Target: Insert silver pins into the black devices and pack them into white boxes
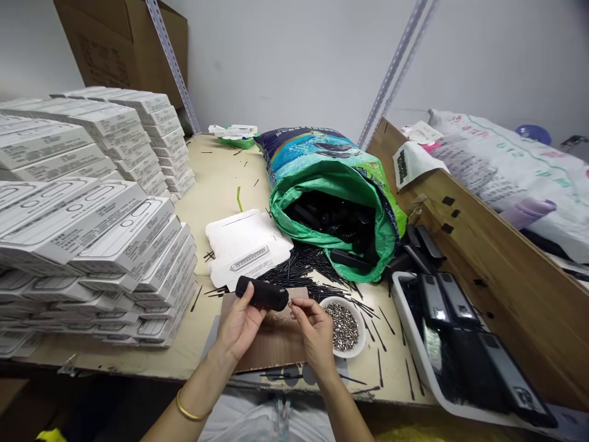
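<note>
My left hand point(242, 325) is wrapped round a black oblong plastic housing point(262, 293), held slightly tilted above a piece of brown cardboard point(276, 344). The thumb of that hand lies along the near side. At the right end of the housing, my right hand point(315, 328) has its thumb and forefinger pinched together; what sits between the fingertips is too small to make out. Just right of that hand stands a white bowl point(361, 334) of small shiny metal parts point(343, 325). Many thin black sticks point(306, 267) lie scattered behind the hands.
Stacks of white printed boxes point(115, 233) fill the left side. A green-lined sack point(280, 209) of black parts lies open behind the sticks. Flattened white boxes point(243, 239) are beside it. On the right, a white tray point(414, 344) holds black and grey devices along a cardboard wall point(497, 276).
</note>
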Demonstrator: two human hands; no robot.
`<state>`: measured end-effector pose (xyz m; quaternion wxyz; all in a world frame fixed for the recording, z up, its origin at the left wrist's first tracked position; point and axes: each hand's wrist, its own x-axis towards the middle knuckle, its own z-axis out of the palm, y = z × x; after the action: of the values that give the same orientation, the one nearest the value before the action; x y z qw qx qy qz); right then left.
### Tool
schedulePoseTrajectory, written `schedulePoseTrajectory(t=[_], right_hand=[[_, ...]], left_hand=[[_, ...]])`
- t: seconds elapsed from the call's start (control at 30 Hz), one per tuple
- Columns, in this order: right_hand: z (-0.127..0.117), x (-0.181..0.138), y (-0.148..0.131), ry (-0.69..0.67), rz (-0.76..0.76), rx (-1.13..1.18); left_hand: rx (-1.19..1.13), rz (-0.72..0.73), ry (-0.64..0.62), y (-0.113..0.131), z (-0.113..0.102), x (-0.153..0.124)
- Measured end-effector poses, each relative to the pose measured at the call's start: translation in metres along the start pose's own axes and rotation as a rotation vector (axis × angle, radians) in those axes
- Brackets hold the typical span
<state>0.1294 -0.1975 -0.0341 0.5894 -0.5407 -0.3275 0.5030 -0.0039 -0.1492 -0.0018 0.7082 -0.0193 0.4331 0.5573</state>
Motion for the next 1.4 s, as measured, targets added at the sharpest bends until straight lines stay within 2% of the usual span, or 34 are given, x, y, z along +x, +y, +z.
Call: schedulePoseTrajectory(t=[0.1,0.2,0.37,0.5,0.63,0.7,0.73,0.8,0.83,0.87,0.9,0.97,1.0,1.07,1.1,1.17,1.23,1.27,1.33,1.4], right_hand=[[-0.001,0.0,0.003,0.046,-0.019,-0.027],[-0.002,0.0,0.005,0.056,-0.087,-0.164],[-0.005,0.001,0.003,0.019,-0.364,-0.427],[0.001,0.002,0.01,0.013,-0.343,-0.356],[0.007,-0.003,0.02,0.042,-0.437,-0.299],[0.001,-0.006,0.02,-0.007,-0.42,-0.301],[-0.004,-0.007,0.018,-0.013,-0.394,-0.309],[-0.018,-0.005,0.012,0.073,-0.344,-0.328],[-0.025,-0.002,0.007,0.141,-0.328,-0.347],[-0.03,0.003,0.001,0.184,-0.318,-0.382],[-0.034,0.011,-0.005,0.186,-0.314,-0.434],[-0.034,0.032,-0.018,0.077,-0.336,-0.59],[-0.03,0.045,-0.025,0.016,-0.36,-0.666],[-0.016,0.073,-0.033,-0.059,-0.387,-0.81],[-0.007,0.088,-0.035,-0.105,-0.357,-0.918],[0.014,0.113,-0.03,-0.206,-0.274,-1.09],[0.033,0.131,-0.018,-0.235,-0.226,-1.159],[0.042,0.138,-0.01,-0.229,-0.209,-1.175],[0.054,0.146,0.004,-0.213,-0.175,-1.206],[0.058,0.152,0.012,-0.223,-0.155,-1.202]], left_hand=[[0.005,-0.013,0.003,-0.002,0.001,-0.001],[-0.001,-0.029,0.022,-0.003,0.002,-0.003],[0.017,-0.025,0.016,-0.004,-0.001,-0.004],[0.027,-0.017,0.019,-0.009,-0.005,0.003],[0.086,0.0,0.005,-0.005,-0.006,-0.001],[0.187,0.145,-0.123,0.001,-0.007,-0.011],[0.277,0.281,-0.223,0.003,-0.009,-0.016],[0.572,0.574,-0.445,0.001,-0.013,-0.02],[0.767,0.687,-0.515,-0.004,-0.015,-0.019],[0.974,0.719,-0.561,-0.011,-0.016,-0.016],[1.143,0.706,-0.558,-0.019,-0.015,-0.011],[1.35,0.618,-0.462,-0.033,-0.01,0.003],[1.404,0.564,-0.428,-0.036,-0.006,0.011],[1.488,0.509,-0.441,-0.034,0.0,0.025],[1.532,0.538,-0.457,-0.027,0.0,0.033],[1.653,0.737,-0.399,-0.008,-0.008,0.05],[1.806,0.999,-0.206,0.013,-0.023,0.069],[1.885,1.076,-0.121,0.022,-0.031,0.078],[2.012,1.124,-0.048,0.035,-0.045,0.094],[2.061,1.101,-0.068,0.044,-0.049,0.102]])
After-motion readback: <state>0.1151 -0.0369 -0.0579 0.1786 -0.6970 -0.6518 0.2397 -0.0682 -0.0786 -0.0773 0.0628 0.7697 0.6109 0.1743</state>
